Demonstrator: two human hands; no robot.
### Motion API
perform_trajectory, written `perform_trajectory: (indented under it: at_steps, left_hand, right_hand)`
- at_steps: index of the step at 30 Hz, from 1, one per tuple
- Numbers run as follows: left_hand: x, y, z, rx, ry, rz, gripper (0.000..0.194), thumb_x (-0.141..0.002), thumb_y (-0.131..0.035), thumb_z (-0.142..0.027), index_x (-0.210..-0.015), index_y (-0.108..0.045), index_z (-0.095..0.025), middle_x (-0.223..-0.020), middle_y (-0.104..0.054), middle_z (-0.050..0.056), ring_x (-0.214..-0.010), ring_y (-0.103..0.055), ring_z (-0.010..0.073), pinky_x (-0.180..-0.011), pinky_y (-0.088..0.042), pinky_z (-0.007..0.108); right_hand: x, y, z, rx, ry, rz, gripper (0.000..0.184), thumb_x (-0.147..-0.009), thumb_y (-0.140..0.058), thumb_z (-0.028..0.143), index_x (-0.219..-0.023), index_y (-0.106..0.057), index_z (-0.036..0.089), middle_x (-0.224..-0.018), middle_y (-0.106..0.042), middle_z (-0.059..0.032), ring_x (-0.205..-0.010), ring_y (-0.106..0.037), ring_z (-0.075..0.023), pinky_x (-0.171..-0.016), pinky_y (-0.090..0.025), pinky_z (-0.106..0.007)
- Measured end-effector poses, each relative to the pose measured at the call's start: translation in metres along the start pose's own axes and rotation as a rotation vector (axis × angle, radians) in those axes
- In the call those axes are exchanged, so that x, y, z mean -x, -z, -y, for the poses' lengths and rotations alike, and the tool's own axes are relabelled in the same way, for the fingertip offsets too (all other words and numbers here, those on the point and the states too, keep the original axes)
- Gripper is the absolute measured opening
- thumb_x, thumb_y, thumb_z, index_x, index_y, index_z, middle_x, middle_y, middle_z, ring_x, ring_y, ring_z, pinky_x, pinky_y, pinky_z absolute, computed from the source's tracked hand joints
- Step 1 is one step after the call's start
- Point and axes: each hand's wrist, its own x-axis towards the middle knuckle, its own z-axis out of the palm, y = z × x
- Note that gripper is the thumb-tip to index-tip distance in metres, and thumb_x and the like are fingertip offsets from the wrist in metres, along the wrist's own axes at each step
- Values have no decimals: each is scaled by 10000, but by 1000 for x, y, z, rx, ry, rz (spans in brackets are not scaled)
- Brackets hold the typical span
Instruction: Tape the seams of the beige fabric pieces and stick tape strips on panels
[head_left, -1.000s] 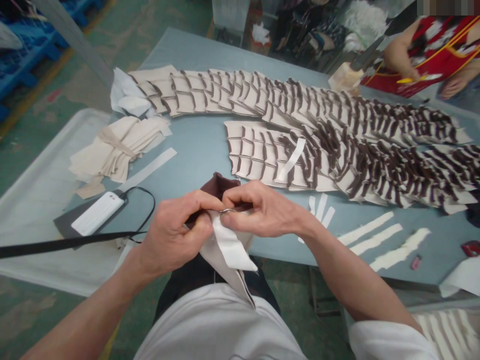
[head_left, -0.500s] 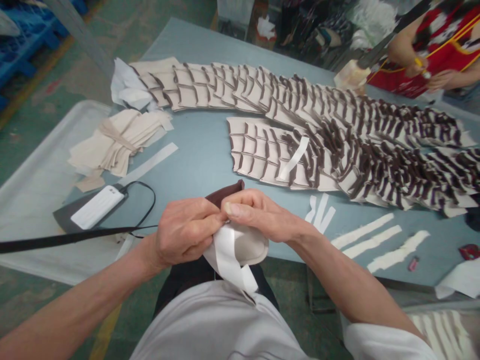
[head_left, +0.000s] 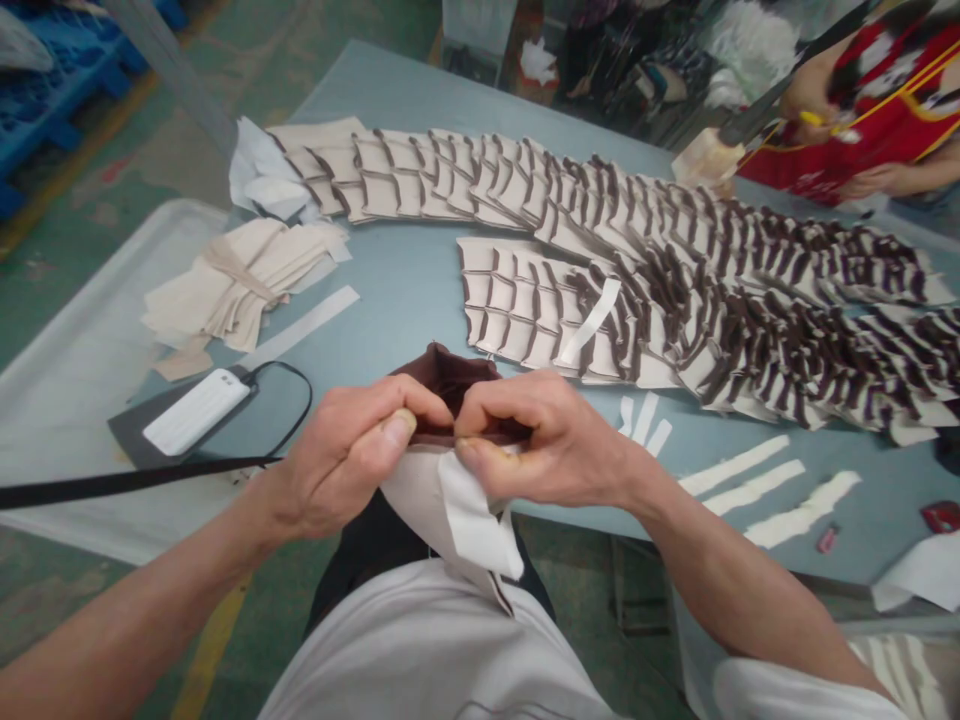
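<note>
Close to my body I hold a sewn fabric piece (head_left: 420,500), beige on one side with a dark brown lining that gapes toward the table. My left hand (head_left: 352,450) pinches its upper edge between thumb and fingers. A few centimetres to the right, my right hand (head_left: 547,440) pinches the same edge, along with a white strip (head_left: 480,520) that hangs down over the beige side. My fingertips hide whatever lies right at the pinch. Past the hands, rows of overlapping beige pieces with brown edges (head_left: 517,305) lie on the table.
On the blue-grey table (head_left: 405,300), a tied bundle of beige pieces (head_left: 240,280) and a white power bank (head_left: 196,410) with a black cable lie left. Pale strips (head_left: 742,490) and a small pink object (head_left: 827,538) lie right. A co-worker in a red apron (head_left: 810,160) is across the table.
My hands drew together over the edge, then moved apart again. The brown lining folded nearly closed and now gapes wider. The metal glint at my right fingers a second ago is out of sight.
</note>
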Motion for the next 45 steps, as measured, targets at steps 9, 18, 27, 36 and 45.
perform_trajectory:
  at_steps: [9, 18, 27, 36, 45]
  left_hand:
    - [-2, 5, 7, -165, -201, 117, 423, -1101, -524, -366, -705, -542, -220, -602, -558, -23, -521, -469, 130, -525, -338, 278]
    - [0, -56, 33, 427, -37, -93, 742, -916, -541, -850, -561, -399, -214, -534, -413, -37, -486, -320, 106, -459, -278, 279]
    - [-13, -51, 38, 450, 45, -87, 849, -797, -386, -1014, -652, -556, -195, -607, -551, -6, -553, -435, 147, -524, -384, 284]
    - [-23, -7, -21, 78, -74, 219, 633, -1067, -505, -629, -617, -491, -183, -590, -441, -48, -551, -384, 98, -540, -318, 255]
    - [-14, -33, -14, 735, 392, 229, 710, -764, -826, -750, -595, -401, -208, -551, -311, -91, -480, -220, 58, -427, -185, 214]
  right_hand:
    - [9, -6, 0, 102, 135, -68, 143, -799, -554, 101, -696, -529, 197, -603, -428, 81, -526, -338, -56, -526, -288, -210]
    - [7, -43, -5, -645, 151, -100, 267, -934, -652, 267, -712, -514, 211, -698, -499, 24, -618, -458, -105, -582, -407, -236]
    - [20, -17, -2, -221, 54, -143, 198, -933, -667, 248, -763, -583, 192, -663, -484, 51, -561, -367, -80, -514, -304, -222]
    - [29, 4, 10, 124, 99, -59, 301, -997, -679, 258, -733, -560, 176, -659, -549, 68, -577, -427, -51, -561, -323, -202]
    - [34, -2, 9, -75, 37, -55, 278, -989, -673, 268, -749, -546, 206, -687, -541, 60, -612, -451, -86, -568, -363, -230]
